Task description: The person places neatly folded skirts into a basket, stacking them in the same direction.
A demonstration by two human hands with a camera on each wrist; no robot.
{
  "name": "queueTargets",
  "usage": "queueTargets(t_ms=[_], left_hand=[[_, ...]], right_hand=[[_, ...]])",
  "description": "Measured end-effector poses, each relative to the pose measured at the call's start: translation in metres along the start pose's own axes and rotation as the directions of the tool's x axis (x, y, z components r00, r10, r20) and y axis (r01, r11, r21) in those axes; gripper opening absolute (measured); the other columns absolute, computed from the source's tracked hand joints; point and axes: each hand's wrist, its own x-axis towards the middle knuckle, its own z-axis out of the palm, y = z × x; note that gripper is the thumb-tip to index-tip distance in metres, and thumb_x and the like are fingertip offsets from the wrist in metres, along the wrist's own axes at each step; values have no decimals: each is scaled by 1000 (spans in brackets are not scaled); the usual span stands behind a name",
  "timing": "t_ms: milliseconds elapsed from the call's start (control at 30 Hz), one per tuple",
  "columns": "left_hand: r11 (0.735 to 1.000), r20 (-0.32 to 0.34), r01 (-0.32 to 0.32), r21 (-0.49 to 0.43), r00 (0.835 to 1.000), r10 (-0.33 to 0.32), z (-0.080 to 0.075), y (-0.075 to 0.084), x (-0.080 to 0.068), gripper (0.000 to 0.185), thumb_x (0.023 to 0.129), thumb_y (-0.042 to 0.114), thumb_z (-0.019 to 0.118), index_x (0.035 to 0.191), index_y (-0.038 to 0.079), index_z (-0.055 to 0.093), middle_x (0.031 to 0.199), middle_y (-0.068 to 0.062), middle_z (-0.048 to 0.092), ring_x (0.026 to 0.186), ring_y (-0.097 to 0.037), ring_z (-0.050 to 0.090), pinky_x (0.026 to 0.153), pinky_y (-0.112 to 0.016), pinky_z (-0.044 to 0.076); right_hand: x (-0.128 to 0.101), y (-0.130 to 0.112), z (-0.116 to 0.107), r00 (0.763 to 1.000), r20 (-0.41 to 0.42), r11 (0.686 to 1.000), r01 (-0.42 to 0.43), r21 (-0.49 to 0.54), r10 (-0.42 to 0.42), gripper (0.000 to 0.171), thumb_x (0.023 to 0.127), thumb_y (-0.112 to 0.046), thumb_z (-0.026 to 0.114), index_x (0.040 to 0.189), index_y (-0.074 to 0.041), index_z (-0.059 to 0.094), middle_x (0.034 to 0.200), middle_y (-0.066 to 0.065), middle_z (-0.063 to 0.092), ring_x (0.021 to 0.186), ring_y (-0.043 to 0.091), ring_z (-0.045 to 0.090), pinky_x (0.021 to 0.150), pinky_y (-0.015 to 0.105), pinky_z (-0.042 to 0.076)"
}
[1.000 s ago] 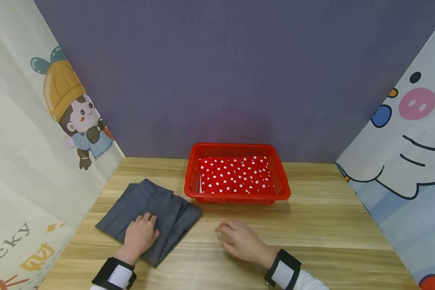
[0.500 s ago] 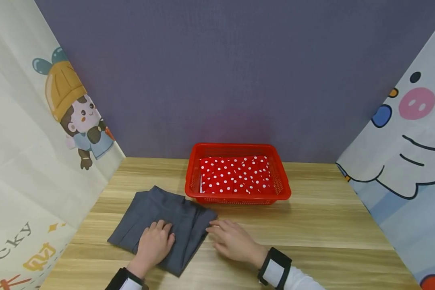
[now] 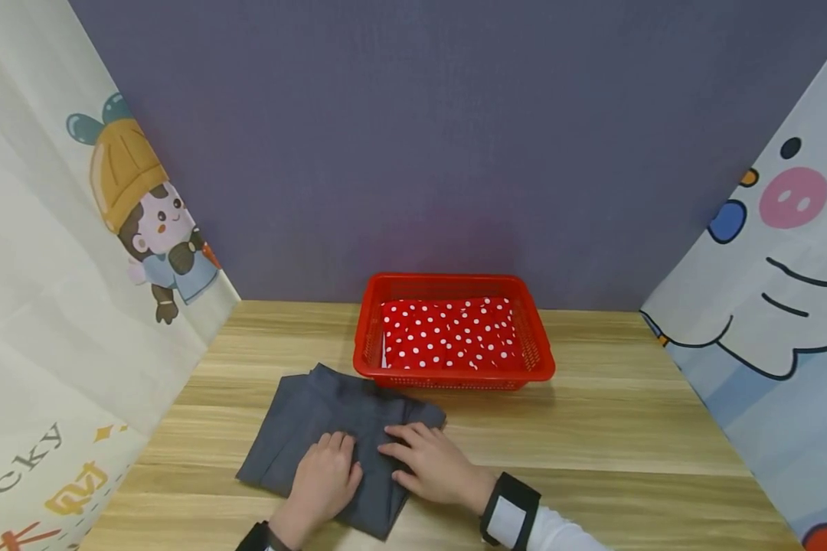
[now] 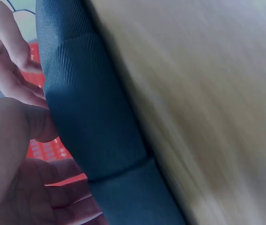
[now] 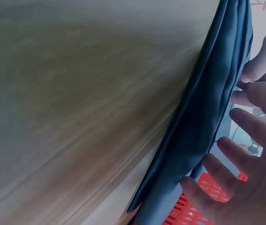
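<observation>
A folded dark grey cloth (image 3: 358, 405), perhaps a garment, lies flat on the table, left of centre. My left hand (image 3: 322, 476) rests on its near part with the fingertips pressing down. From the right, my right hand (image 3: 437, 468) touches the cloth's right part with spread fingers. In the left wrist view the thumb and fingers of the left hand (image 4: 11, 154) meet the cloth (image 4: 95, 103) from above. The right wrist view has the right hand (image 5: 245, 173) against the cloth's layered edge (image 5: 208, 103), fingers nearly straight. The cloth's underside is hidden.
Behind the cloth stands a red plastic basket (image 3: 455, 380) holding a red cloth with white dots (image 3: 448, 333). Its near left corner is close to the grey cloth. A wooden table (image 3: 627, 428) extends right. A grey wall (image 3: 441, 138) and printed side curtains (image 3: 34, 252) enclose it.
The grey cloth has slid right and slightly nearer under my left hand. My right hand has moved slightly left, from bare table onto the cloth's right part. The basket stays put.
</observation>
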Motion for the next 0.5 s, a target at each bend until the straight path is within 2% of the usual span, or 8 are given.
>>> queueTargets(t_ms=[233,367,500], left_hand=[[998,26,-56,-30,998,57,-1,13,0,32,76,26,67,96,1,62,94,-11,60,86,-27,56,71,-41,47],[996,34,-84,-42,996,85,-3,16,0,30,78,26,65,96,2,63,95,-10,60,88,-27,55,73,-42,46],[992,26,-120,-34,992,121,-3,17,2,26,79,26,65,95,6,64,97,-8,60,91,-25,54,76,-41,45]], right_hand=[[-6,3,3,1000,1,1000,-20,-11,20,37,90,-37,55,127,-30,55,135,-2,47,115,20,46,84,44,46],[-10,7,4,999,24,999,-41,-25,42,35,89,-36,56,123,-30,57,132,-3,50,113,19,47,83,43,46],[-14,9,4,999,10,998,-46,-44,46,31,88,-34,59,118,-29,60,128,-3,53,111,19,48,81,42,46]])
